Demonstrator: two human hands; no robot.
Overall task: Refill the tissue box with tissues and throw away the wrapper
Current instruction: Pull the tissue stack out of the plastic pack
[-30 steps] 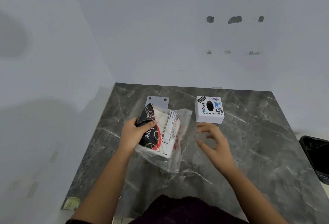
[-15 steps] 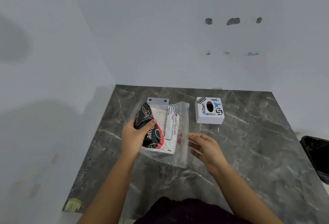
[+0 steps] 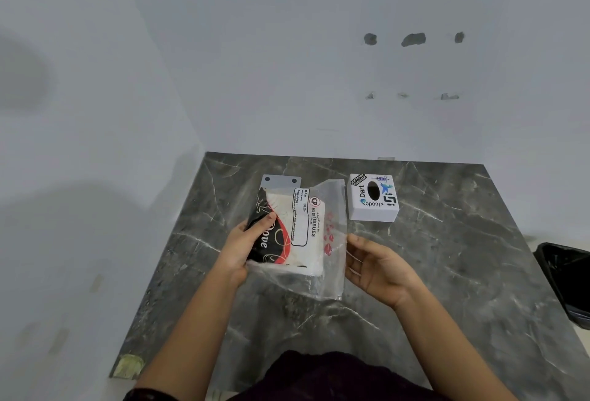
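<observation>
Left hand (image 3: 244,246) grips the tissue pack (image 3: 289,228); right hand (image 3: 375,265) pinches its clear wrapper (image 3: 333,234). Unwrapping step; next, slide tissues out. Tissue box (image 3: 373,198) waits at one o'clock.

Dark grey white-veined marble table (image 3: 431,266), white stickered tissue box (image 3: 373,198), black-red-white tissue pack (image 3: 287,231) (clear wrapper (image 3: 333,260))
</observation>
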